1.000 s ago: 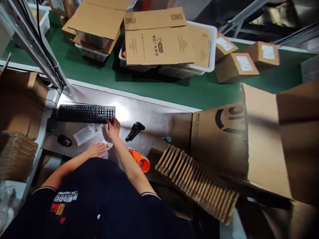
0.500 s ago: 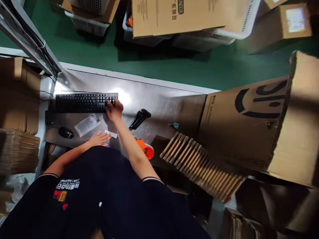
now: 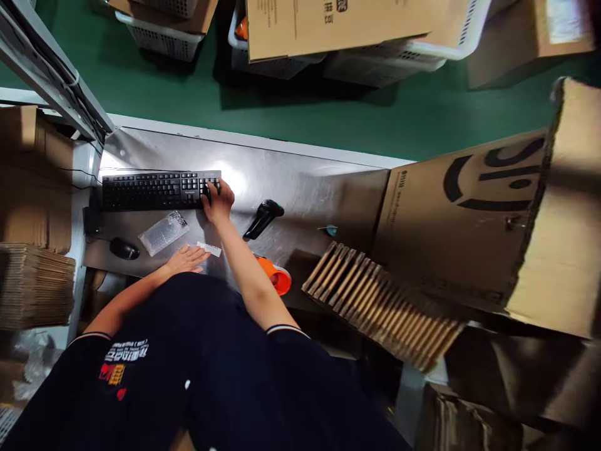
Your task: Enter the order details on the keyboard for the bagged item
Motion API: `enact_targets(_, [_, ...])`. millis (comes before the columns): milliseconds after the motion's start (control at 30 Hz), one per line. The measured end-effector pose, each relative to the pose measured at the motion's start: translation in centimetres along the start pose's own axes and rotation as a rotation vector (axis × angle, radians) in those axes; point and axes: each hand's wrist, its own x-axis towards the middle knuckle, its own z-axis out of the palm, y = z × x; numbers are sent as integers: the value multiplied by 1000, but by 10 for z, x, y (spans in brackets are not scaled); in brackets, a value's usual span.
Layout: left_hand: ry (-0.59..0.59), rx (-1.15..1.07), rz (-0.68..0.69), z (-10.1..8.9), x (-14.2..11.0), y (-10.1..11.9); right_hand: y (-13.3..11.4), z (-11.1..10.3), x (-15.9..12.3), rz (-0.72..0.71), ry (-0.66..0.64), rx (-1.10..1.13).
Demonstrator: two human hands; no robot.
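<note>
The right hand rests at the number-pad end of a long black keyboard on the brushed-metal worktop, so the step in hand looks like keying; its grip is released, fingers bent over the keys and grasping nothing; the left hand lies flat with nothing clasped, its fingertips seemingly on one end of a small white printed paper strip; a further keystroke would, I judge, call for only a light press from the right fingers, with the left kept flat so the strip does not slide

Just beyond the left hand lies a clear plastic packet, its contents too indistinct to name; a black mouse sits to its left, and a black handheld scanner lies right of the right forearm, near an orange object with a round mouth, whose inside I cannot make out

On the long green surface behind, white plastic baskets stand under a flat brown cardboard sheet; something orange shows at one basket's edge, the rest being covered; the large brown carton with black print at right hides its interior
</note>
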Motion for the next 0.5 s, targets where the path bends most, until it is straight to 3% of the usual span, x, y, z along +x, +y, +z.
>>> enact_targets(133, [35, 10, 8, 6, 0, -1, 17, -3, -13, 140, 74, 70])
enact_targets(333, [59, 23, 14, 8, 0, 0, 14, -10, -13, -6, -3, -2])
enact_targets(500, [64, -6, 6, 7, -1, 0, -1, -10, 3, 15, -35, -66])
